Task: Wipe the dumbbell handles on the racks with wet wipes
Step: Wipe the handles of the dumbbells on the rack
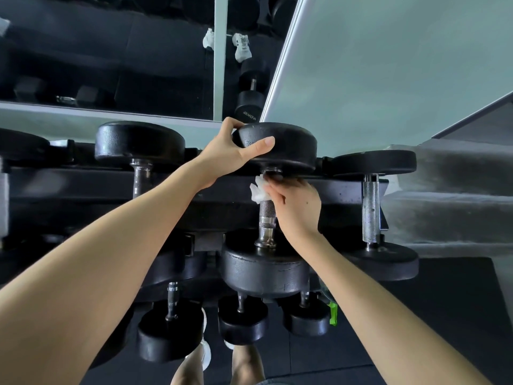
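Dumbbell (273,190) at centre rests across the rack (83,187). The left hand (230,154) grips its far weight at 12 o'clock, probably to stop it rolling, while the right hand (294,207) pinches a white wipe (258,191) around the handle's upper end. No containers are clearly visible.

Round black rubber dumbbell heads (277,147) are seen, with a silver knurled metal handle (267,211) cross-hatched. A crumpled white wet wipe (257,191) is shown. Black steel rack (341,191), pale green wall (388,65), bright green tag (332,314).
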